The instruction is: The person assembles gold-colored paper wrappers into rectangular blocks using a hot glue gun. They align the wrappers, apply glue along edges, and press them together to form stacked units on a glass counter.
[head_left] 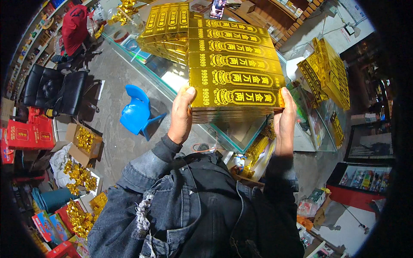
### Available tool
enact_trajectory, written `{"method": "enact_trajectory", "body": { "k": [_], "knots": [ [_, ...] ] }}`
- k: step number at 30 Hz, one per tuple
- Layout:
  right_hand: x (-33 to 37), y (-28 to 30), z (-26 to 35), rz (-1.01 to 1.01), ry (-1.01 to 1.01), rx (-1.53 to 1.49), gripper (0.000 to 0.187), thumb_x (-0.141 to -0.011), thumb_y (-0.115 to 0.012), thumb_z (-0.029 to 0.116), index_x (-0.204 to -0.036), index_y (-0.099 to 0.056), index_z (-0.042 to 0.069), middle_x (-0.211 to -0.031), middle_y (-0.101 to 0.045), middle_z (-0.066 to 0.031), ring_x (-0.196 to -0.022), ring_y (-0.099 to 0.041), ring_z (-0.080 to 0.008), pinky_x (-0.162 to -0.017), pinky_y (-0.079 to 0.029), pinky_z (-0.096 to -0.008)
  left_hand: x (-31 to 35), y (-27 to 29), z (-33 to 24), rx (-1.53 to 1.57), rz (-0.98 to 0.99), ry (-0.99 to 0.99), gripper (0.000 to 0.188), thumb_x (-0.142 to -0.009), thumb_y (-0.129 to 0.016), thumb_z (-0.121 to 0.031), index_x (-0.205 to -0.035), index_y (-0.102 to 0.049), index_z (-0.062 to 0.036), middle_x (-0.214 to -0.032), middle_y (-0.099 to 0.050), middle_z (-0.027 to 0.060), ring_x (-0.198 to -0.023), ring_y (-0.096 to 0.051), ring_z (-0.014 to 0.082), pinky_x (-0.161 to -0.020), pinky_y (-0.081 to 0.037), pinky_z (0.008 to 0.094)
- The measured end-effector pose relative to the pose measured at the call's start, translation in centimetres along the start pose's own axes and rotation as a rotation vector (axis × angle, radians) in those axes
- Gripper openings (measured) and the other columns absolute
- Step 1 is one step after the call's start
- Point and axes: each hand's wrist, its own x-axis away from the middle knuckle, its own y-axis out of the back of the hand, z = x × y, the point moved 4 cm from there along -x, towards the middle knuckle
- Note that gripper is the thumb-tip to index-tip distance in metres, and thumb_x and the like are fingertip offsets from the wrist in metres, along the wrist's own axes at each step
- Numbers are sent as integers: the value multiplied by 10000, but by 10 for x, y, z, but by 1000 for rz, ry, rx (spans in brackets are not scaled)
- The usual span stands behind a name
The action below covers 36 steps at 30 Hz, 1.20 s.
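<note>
Between my two hands is a wide stack of gold foil paper bars (236, 60) with black printing, lying in rows over a glass counter (234, 136). My left hand (182, 112) grips its near left corner, thumb on top. At the near right corner my right hand (285, 122) presses against the side, thumb up at the edge. The fingers of both hands are partly hidden below the stack. Layered edges show along its near side. Directly left of it, touching or overlapping, lies another gold foil pile (165, 26) with similar printing.
A gold block of similar bars (329, 73) stands on the right part of the counter. A lit phone (217, 8) is at the far end. Left of the counter are a blue plastic chair (137, 111), a black office chair (55, 90) and a carton of gold ornaments (85, 142).
</note>
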Motion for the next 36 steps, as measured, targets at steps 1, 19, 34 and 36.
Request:
{"method": "enact_trajectory", "body": {
  "k": [1, 19, 34, 36],
  "knots": [
    [0, 0, 0, 20, 8, -18, 272, -970, -549, 226, -1112, -601, 0, -1088, -632, -73, -985, -604, -144, -888, -460, -286, 0, -1, 0, 2, 4, -7, 401, -971, -476, -313, -1230, -510, -9, -1179, -569, 68, -1098, -508, 140, -980, -362, 288],
    [-3, 5, -7, 41, -51, -44, 389, -1007, -469, 337, -1172, -571, 0, -1154, -625, -91, -1055, -596, -167, -926, -456, -312, -1, 4, 3, 26, -24, -17, 399, -974, -480, -326, -1209, -517, -5, -1183, -577, 64, -1122, -516, 147, -996, -359, 290],
    [-1, 7, -7, 66, -80, -134, 358, -998, -485, 312, -1186, -575, 21, -1168, -621, -74, -1076, -586, -182, -967, -429, -351, -4, 6, 4, 11, -8, -27, 462, -999, -449, -351, -1328, -465, -27, -1300, -540, 72, -1213, -491, 177, -1050, -340, 331],
    [-1, 5, -6, 85, -75, -146, 351, -1002, -469, 308, -1182, -569, 24, -1164, -621, -78, -1074, -588, -182, -961, -434, -353, -5, 9, 3, 1, -7, -81, 505, -1014, -421, -368, -1403, -401, -47, -1365, -502, 72, -1256, -472, 187, -1072, -330, 352]
  ]
}}
